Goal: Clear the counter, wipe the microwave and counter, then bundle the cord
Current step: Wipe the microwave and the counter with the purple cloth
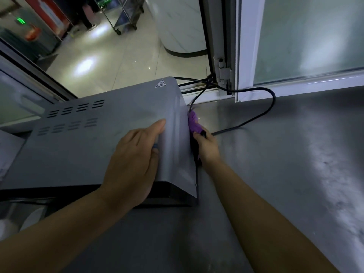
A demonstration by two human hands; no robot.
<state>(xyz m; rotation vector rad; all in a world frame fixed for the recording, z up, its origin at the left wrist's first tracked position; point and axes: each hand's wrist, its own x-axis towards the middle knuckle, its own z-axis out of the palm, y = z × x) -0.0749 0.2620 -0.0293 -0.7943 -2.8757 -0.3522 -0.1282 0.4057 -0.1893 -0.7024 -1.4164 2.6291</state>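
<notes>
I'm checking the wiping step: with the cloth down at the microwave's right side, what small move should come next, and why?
Probably draw the right hand and its purple cloth toward the front along the microwave side. The cloth sits near the back, beside the cord, so the side's nearer part seems left to wipe, and the left hand rests flat on top, steadying it.

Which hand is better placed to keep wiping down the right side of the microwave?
Right. The right hand already holds the purple cloth against the microwave side panel. The left hand rests flat on top, steadying it, with no cloth.
</notes>
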